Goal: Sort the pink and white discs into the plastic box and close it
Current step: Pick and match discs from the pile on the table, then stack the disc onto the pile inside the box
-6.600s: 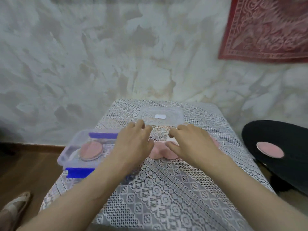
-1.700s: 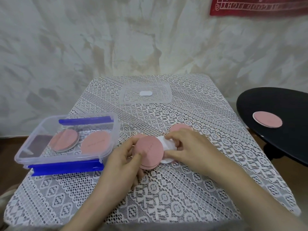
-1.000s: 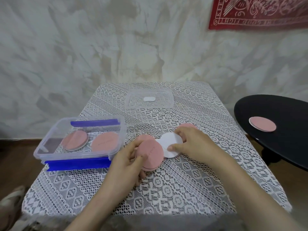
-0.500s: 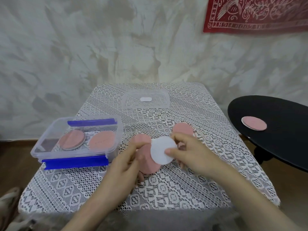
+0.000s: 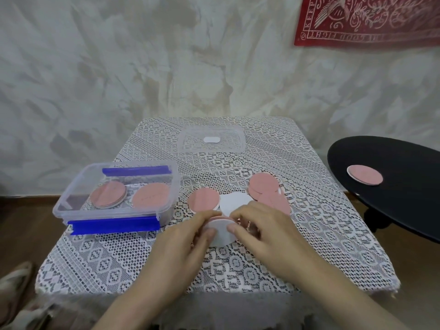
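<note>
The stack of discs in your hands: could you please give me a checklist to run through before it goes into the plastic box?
1. Grip: left hand and right hand both hold the stack of discs: ok.
2. Stack sorted: white face up, pink edge showing, rest hidden: cannot tell.
3. Plastic box open: ok.
4. Room in the box: two pink piles, bare floor at its left end: ok.
5. Lid at hand, at the tablecloth's far end: ok.
6. All discs gathered: loose pink disc and white disc on the tablecloth, another pink disc on the black side table: not ok.
</note>
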The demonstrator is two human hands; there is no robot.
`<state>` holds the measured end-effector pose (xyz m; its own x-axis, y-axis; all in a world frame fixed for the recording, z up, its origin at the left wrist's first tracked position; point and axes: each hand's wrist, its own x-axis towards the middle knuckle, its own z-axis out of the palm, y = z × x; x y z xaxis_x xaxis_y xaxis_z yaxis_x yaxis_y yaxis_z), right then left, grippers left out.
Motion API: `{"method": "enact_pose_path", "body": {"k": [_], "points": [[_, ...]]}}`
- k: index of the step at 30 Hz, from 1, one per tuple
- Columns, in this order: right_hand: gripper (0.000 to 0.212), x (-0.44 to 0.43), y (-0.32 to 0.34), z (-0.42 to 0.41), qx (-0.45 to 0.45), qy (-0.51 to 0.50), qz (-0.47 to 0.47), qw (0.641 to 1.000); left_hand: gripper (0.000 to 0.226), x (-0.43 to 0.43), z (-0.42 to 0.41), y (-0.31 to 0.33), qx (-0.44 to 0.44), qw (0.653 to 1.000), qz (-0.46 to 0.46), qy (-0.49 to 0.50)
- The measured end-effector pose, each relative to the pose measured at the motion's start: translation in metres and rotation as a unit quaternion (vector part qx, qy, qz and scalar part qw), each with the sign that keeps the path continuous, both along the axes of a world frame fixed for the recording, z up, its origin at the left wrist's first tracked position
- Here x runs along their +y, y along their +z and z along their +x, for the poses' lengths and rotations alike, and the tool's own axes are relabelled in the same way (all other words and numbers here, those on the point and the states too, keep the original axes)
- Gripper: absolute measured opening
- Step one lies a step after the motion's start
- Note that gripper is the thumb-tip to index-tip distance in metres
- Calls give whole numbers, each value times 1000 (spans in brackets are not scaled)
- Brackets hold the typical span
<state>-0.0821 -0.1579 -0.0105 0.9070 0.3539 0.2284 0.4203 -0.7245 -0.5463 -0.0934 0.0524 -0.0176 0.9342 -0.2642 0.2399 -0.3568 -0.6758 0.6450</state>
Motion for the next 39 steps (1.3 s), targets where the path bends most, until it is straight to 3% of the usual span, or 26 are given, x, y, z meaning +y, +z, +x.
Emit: {"method": "enact_pose_path", "body": {"k": [4, 16, 20, 25, 31, 35, 39], "points": [[18, 3, -1, -2, -36, 5, -63, 997, 32, -3, 1, -6, 9, 1000, 14, -16], [18, 25, 13, 1, -22, 16, 6, 1000, 31, 15, -7, 3, -10, 999, -39, -4], [18, 52, 27, 12, -17, 33, 53, 998, 30, 43, -2, 16, -13, 997, -74, 32], [17, 95, 43, 31, -22, 50, 31, 998, 30, 86, 8, 25, 26, 991, -110, 75], [12, 157, 59, 60, 30, 64, 66, 995, 23, 145, 24, 32, 0, 976, -153, 157], [9, 191, 63, 87, 80, 48, 98, 991, 14, 180, 29, 35, -25, 964, -80, 250], [9, 220, 49, 119, 98, 32, 66, 993, 44, 198, 37, 30, 2, 954, 34, 299]]}}
